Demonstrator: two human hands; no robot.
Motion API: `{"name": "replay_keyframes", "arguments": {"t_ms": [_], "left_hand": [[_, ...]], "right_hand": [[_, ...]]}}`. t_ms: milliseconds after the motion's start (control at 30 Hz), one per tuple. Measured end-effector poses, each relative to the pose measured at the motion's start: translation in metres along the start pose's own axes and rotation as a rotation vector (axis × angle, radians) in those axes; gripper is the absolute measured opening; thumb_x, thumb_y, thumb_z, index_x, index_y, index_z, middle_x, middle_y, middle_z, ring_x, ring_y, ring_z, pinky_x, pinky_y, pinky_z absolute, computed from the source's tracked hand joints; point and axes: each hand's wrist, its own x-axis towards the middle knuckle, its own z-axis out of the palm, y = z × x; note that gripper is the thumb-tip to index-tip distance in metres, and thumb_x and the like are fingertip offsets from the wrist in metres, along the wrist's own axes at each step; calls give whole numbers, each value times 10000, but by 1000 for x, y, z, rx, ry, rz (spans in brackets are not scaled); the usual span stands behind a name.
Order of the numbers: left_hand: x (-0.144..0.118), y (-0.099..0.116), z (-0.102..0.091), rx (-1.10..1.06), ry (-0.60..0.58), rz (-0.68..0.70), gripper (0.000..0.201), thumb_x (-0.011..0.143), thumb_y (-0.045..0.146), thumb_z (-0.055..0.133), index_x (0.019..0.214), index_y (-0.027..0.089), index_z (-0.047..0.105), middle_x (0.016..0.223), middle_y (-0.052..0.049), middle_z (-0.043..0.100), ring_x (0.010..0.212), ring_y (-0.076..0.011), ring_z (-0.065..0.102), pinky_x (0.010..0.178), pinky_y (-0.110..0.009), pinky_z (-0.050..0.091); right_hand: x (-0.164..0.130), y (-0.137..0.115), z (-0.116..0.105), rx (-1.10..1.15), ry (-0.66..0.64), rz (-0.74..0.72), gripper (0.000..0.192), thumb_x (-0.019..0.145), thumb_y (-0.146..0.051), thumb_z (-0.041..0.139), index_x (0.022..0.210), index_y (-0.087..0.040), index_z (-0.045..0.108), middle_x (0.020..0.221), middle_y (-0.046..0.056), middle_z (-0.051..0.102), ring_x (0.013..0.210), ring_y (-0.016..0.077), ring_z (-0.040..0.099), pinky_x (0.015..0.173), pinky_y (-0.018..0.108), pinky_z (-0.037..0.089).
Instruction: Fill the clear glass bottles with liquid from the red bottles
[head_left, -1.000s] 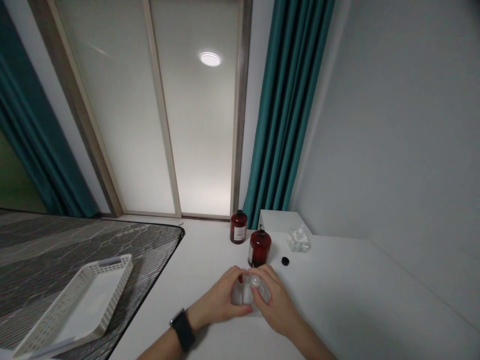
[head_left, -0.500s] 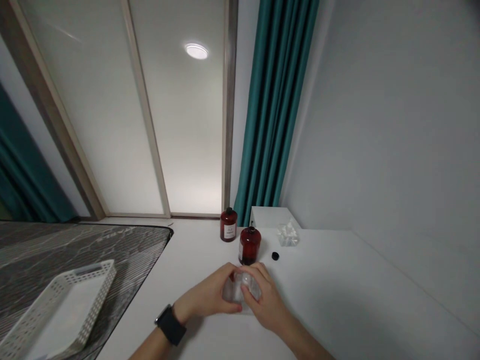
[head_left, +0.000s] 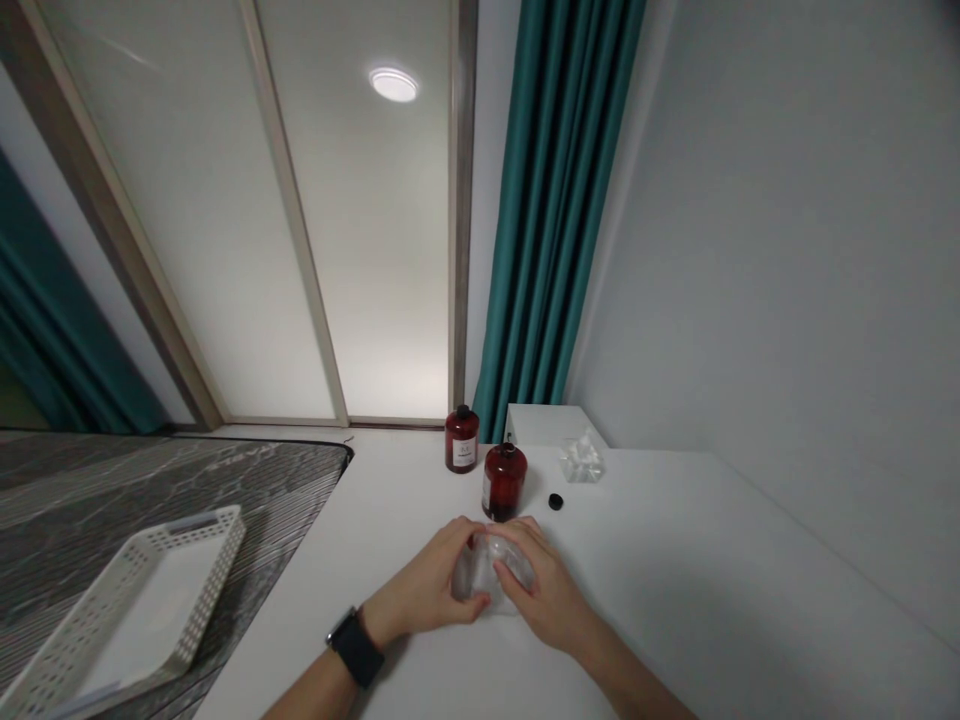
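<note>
Low over the white table, my left hand (head_left: 435,580) and my right hand (head_left: 551,595) curl around a clear, see-through object (head_left: 480,572), one from each side. Its exact kind is unclear, as my fingers cover much of it. Just beyond my fingertips stands a dark red-brown bottle (head_left: 505,482) with its neck uncapped. A small black cap (head_left: 555,501) lies to its right. Farther back, a second red-brown bottle (head_left: 461,440) with a white label wears its black cap.
A clear, faceted object (head_left: 582,460) rests in front of a white box (head_left: 553,424) at the back. To the left, a white perforated basket (head_left: 196,595) sits on a grey patterned surface (head_left: 289,482). A green curtain (head_left: 555,220) hangs behind the table.
The view has tilted down slightly, so the scene sits a little higher. Both hands stay around the clear object, with only small finger shifts. The bottles and cap stay put.
</note>
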Motion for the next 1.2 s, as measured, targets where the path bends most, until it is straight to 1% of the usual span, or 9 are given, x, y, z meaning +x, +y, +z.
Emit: {"name": "replay_keyframes", "arguments": {"t_ms": [133, 267, 433, 600, 733, 800, 867, 1000, 1200], "left_hand": [[-1, 0, 0, 0, -9, -17, 603, 681, 133, 724, 1240, 188, 507, 1170, -81, 568, 1089, -280, 549, 1009, -426, 463], [-3, -3, -5, -62, -23, 16, 693, 744, 193, 732, 1369, 203, 432, 1274, -93, 544, 1166, -285, 530, 1059, -433, 433], [-4, -3, -12, -80, -6, 23, 504, 825, 264, 709, 1282, 201, 505, 1207, -81, 571, 1092, -258, 556, 990, -403, 465], [-5, -5, -10, -91, 14, 7, 507, 808, 240, 728, 1266, 202, 513, 1187, -74, 572, 1085, -253, 562, 989, -397, 460], [-5, -6, -10, -103, 8, -10, 490, 804, 230, 735, 1245, 198, 526, 1164, -69, 576, 1071, -247, 565, 974, -387, 462], [-5, -5, -11, -103, 5, -16, 490, 801, 229, 735, 1244, 198, 528, 1166, -70, 576, 1063, -246, 563, 968, -387, 464], [-4, -4, -11, -101, 4, -18, 496, 799, 232, 734, 1248, 200, 527, 1175, -73, 577, 1064, -250, 560, 971, -395, 462], [-4, -1, -11, -106, 7, -14, 512, 797, 245, 734, 1261, 202, 521, 1185, -79, 579, 1074, -259, 558, 989, -416, 457], [-4, -1, -11, -113, 9, -15, 494, 790, 229, 738, 1238, 201, 534, 1167, -75, 584, 1066, -254, 561, 981, -408, 460]], "right_hand": [[0, 1, 0, -17, 14, 35, 402, 879, -99, 569, 1240, -273, 596, 1105, 60, 626, 1068, 237, 577, 957, 396, 487], [-1, 2, 1, 4, 8, 76, 400, 870, -98, 562, 1233, -263, 596, 1145, 69, 598, 1104, 232, 579, 988, 394, 483], [-3, 2, 2, 17, -1, 78, 508, 833, -79, 558, 1307, -259, 531, 1237, 79, 593, 1197, 237, 553, 1067, 416, 437], [-3, 2, 1, 24, 10, 148, 578, 776, -89, 595, 1325, -253, 524, 1209, 74, 578, 1155, 240, 568, 1052, 421, 447], [-4, 3, 2, 105, 17, 241, 633, 773, -111, 597, 1378, -249, 471, 1245, 74, 590, 1204, 245, 560, 1095, 439, 404], [-5, 5, 4, 139, 39, 268, 626, 773, -123, 599, 1374, -242, 472, 1193, 66, 600, 1174, 240, 570, 1095, 438, 399], [-5, 9, 6, 194, 59, 275, 643, 777, -138, 605, 1393, -238, 447, 1155, 60, 599, 1148, 232, 575, 1102, 442, 385], [-6, 16, 8, 388, 16, 282, 778, 815, -192, 624, 1505, -266, 272, 1206, 67, 588, 1206, 229, 558, 1135, 463, 341], [-6, 24, 9, 453, 38, 250, 785, 818, -235, 649, 1505, -295, 272, 1133, 46, 568, 1197, 227, 560, 1119, 452, 360]]}}
